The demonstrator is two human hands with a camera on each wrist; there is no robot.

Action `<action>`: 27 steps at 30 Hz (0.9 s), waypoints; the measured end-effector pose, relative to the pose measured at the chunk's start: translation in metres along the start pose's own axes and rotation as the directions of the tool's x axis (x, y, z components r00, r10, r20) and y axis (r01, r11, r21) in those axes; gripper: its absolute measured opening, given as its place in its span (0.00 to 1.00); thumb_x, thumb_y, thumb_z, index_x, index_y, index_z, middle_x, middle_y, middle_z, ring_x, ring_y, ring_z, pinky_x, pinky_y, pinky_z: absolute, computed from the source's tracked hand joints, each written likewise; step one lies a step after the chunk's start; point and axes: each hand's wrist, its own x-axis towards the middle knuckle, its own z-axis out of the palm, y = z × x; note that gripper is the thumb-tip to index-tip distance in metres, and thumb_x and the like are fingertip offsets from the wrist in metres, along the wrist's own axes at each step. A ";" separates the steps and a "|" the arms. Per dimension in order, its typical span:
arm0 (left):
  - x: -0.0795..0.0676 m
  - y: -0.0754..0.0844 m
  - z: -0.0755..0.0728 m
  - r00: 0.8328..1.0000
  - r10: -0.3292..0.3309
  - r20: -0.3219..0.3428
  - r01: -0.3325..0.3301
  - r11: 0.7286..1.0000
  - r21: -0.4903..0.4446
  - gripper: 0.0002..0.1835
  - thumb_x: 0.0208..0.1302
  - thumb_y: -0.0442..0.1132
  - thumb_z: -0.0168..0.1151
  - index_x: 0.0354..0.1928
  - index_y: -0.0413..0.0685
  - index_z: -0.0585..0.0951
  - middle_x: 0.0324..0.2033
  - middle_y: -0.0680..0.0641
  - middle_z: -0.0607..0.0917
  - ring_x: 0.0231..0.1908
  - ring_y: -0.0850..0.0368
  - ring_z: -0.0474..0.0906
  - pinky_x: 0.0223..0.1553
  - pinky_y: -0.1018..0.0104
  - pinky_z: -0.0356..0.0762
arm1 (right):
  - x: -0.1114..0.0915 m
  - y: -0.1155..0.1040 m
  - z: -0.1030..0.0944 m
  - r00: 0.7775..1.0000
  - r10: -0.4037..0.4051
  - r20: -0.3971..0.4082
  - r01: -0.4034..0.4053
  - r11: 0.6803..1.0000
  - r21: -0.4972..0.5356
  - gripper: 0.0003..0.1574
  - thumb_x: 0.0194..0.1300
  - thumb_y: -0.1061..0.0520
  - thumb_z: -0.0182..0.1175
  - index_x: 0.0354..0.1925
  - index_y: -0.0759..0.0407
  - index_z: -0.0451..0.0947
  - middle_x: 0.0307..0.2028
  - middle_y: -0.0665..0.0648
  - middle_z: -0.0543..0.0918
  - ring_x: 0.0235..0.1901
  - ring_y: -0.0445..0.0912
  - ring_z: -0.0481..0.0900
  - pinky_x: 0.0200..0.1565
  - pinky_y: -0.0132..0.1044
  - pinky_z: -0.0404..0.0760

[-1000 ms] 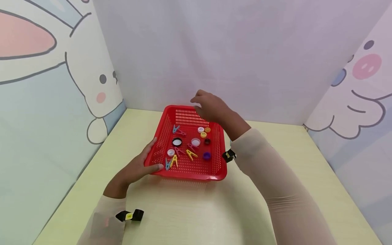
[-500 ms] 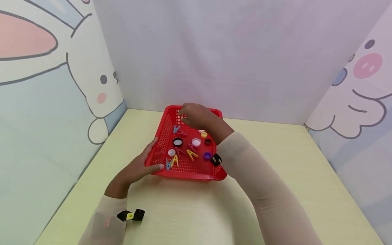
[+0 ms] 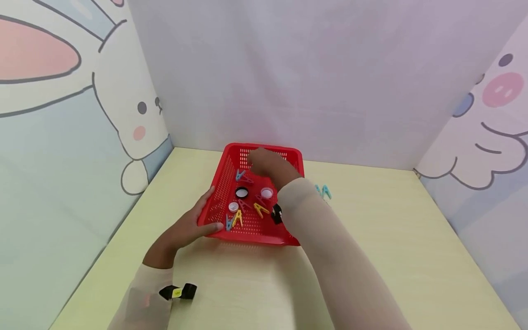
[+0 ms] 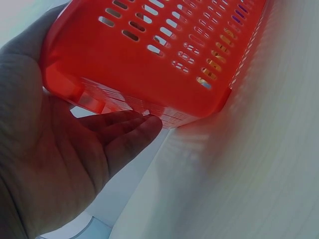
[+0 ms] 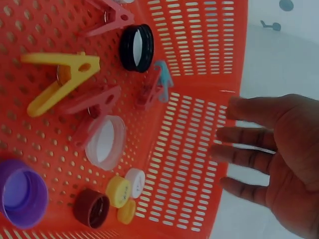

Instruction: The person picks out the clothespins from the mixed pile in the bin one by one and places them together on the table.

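The right hand (image 3: 266, 163) hangs over the far end of the red basket (image 3: 253, 239), its grip spread loosely around nothing that shows, fingers pointing to the person's left. The thing nearest those fingers seems to be the blue clothespin (image 5: 165, 77), inside the basket in the far-left part; from the grip it lies to the left, lower and a little toward the person, well apart from it. A pink clothespin (image 5: 150, 92) lies right beside it, with the black ring (image 5: 128, 49) nearer the person. The blue one looks slanted, its long axis running crosswise rather than straight away, though it is too small to be sure. The right hand is the nearer one; the left hand (image 3: 189, 229) holds the basket's near-left corner, thumb over the rim, fingers along the outside.
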 end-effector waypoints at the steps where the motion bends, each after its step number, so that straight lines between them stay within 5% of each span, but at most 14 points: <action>1: 0.000 0.000 0.000 1.000 0.002 0.000 -0.002 1.000 0.001 0.67 0.62 0.51 0.80 0.90 0.68 0.40 0.78 0.34 0.65 0.75 0.29 0.66 0.53 0.49 0.93 | 0.001 -0.001 0.001 1.000 0.019 0.016 -0.019 1.000 -0.009 0.40 0.54 0.46 0.87 0.63 0.41 0.82 0.57 0.46 0.86 0.54 0.47 0.83 0.60 0.53 0.91; 15: -0.003 0.004 0.000 1.000 -0.005 -0.010 0.005 1.000 0.006 0.67 0.61 0.49 0.81 0.90 0.65 0.40 0.78 0.34 0.66 0.75 0.28 0.66 0.52 0.49 0.93 | 0.013 -0.025 0.015 0.981 0.102 0.168 -0.111 0.993 0.042 0.41 0.56 0.51 0.85 0.67 0.43 0.83 0.56 0.48 0.86 0.55 0.50 0.86 0.57 0.56 0.92; 18: -0.002 0.004 0.001 1.000 -0.016 -0.002 0.016 1.000 0.008 0.68 0.61 0.51 0.81 0.90 0.65 0.40 0.78 0.34 0.66 0.75 0.29 0.66 0.52 0.49 0.93 | 0.016 -0.023 0.017 0.946 0.234 0.223 -0.280 0.939 0.199 0.46 0.46 0.53 0.90 0.63 0.42 0.81 0.55 0.50 0.86 0.55 0.52 0.87 0.48 0.58 0.94; 22: 0.000 0.005 0.002 1.000 -0.006 0.004 0.005 1.000 0.012 0.67 0.61 0.53 0.81 0.90 0.66 0.41 0.78 0.35 0.67 0.75 0.30 0.67 0.52 0.50 0.93 | 0.019 -0.020 0.019 0.878 0.400 0.263 -0.477 0.776 0.412 0.55 0.31 0.54 0.94 0.57 0.41 0.76 0.53 0.51 0.85 0.53 0.53 0.86 0.34 0.59 0.92; 25: 0.000 0.005 0.000 1.000 0.003 -0.003 -0.003 1.000 0.011 0.67 0.61 0.52 0.81 0.90 0.65 0.41 0.77 0.35 0.67 0.74 0.29 0.68 0.52 0.49 0.93 | 0.022 -0.019 0.020 0.874 0.398 0.277 -0.485 0.747 0.454 0.55 0.32 0.54 0.93 0.57 0.42 0.75 0.54 0.52 0.84 0.53 0.53 0.86 0.31 0.58 0.91; 27: 0.000 0.005 -0.001 1.000 0.011 -0.002 -0.011 1.000 0.005 0.67 0.61 0.51 0.81 0.90 0.64 0.41 0.77 0.34 0.67 0.74 0.29 0.68 0.52 0.49 0.93 | 0.024 -0.019 0.021 0.885 0.378 0.272 -0.464 0.767 0.443 0.54 0.34 0.53 0.93 0.58 0.42 0.75 0.54 0.52 0.84 0.53 0.53 0.86 0.32 0.58 0.92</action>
